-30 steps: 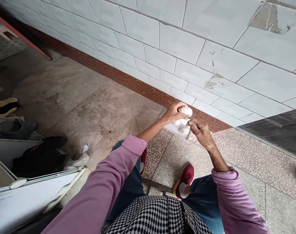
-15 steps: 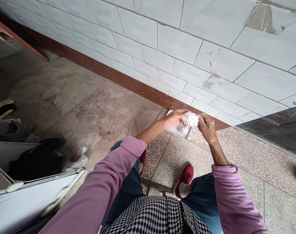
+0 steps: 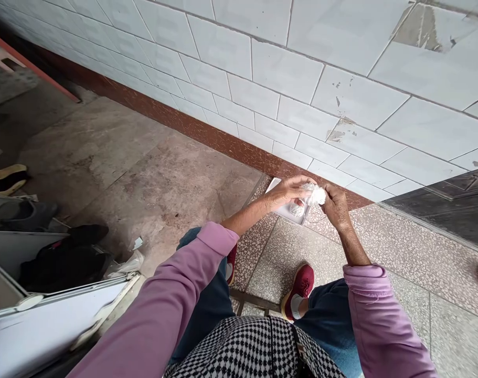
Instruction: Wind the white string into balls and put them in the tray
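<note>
A small white crumpled ball is held up between both hands above the floor. My left hand pinches its left side with the fingertips. My right hand grips its right side. Below them a white tray lies on the speckled floor by the wall's red-brown base strip, with another white ball in it. Most of the tray is hidden behind my hands.
A white tiled wall runs across the back. White panels and dark shoes lie at the left. My red shoes rest on the speckled floor beside a metal stool bar.
My left hand lifted the white ball from above the tray. My right hand came up from the tray and took hold of the ball's other side. Both hands now work it.
</note>
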